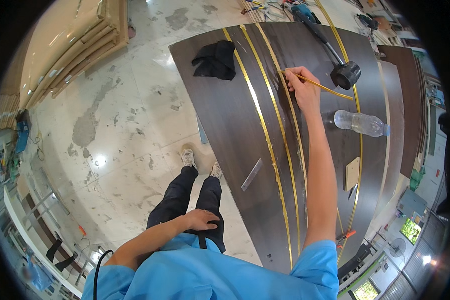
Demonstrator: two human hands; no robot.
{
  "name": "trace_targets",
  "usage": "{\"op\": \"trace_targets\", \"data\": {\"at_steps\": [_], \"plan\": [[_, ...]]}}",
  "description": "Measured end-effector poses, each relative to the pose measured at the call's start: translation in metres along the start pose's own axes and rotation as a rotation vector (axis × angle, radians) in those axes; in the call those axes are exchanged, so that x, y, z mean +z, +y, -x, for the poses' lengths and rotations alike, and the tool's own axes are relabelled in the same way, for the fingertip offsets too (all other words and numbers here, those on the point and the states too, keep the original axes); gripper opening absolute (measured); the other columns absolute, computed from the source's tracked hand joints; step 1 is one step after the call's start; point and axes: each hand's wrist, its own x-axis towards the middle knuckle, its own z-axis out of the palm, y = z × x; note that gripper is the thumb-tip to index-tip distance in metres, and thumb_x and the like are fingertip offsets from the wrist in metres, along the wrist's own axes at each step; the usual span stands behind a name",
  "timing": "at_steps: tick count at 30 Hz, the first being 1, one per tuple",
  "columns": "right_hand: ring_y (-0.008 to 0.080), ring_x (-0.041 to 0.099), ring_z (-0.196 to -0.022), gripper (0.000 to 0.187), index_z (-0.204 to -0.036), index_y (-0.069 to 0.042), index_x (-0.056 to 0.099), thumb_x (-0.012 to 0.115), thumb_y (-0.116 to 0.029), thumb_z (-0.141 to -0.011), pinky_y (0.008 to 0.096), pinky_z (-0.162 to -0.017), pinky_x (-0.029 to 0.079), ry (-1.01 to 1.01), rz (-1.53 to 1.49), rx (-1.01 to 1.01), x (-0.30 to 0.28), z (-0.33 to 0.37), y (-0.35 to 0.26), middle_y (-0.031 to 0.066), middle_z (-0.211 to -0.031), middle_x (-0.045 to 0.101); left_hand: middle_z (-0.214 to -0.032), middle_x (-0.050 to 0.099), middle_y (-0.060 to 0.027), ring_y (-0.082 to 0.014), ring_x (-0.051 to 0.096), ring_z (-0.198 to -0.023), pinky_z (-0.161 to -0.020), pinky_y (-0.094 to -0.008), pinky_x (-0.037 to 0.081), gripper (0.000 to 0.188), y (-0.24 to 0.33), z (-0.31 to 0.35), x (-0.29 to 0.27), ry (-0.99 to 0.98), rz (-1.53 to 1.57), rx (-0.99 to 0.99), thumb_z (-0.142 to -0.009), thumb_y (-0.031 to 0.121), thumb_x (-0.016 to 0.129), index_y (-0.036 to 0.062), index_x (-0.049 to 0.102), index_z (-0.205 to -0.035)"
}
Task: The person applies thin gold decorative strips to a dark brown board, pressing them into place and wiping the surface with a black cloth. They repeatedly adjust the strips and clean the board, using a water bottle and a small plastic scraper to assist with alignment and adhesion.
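stick: thin yellow stick [319, 85] - near the far end of the dark panel [225, 130], tip on a gold strip [280, 135]
right hand [301, 86]: fingers closed tight around the stick
left hand [201, 220]: lies loose on the thigh - holds nothing
nearby: black mallet [346, 74], water bottle [361, 123], black cloth [216, 60]
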Motion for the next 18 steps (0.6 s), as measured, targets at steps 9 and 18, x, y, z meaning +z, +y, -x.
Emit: {"op": "trace_targets", "data": {"at_steps": [9,18], "plan": [[0.0093,0.057,-0.071,0.02,-0.101,-0.001,0.074,0.073,-0.021,-0.1,0.0286,-0.064,0.045,-0.085,0.128,-0.058,-0.014,0.007,0.006,0.001,-0.076,0.066,-0.15,0.062,-0.0149,-0.0334,0.063,-0.133,-0.112,-0.0476,0.049,0.057,0.031,0.012,-0.031,0.243,0.044,0.073,-0.105,0.055,0.056,0.0154,0.062,-0.146],[0.0157,0.063,-0.076,0.019,-0.102,0.0,0.074,0.073,-0.018,-0.099,0.0325,-0.071,0.049,-0.107,0.147,-0.053,-0.041,0.059,0.023,0.0091,-0.082,0.072,-0.067,0.065,-0.0074,-0.0188,0.061,-0.056,-0.055,-0.033,0.047,0.015,0.088,0.098,-0.139,1.0,0.34,0.393,-0.093,0.016,0.072,0.0038,0.073,-0.083]]}}
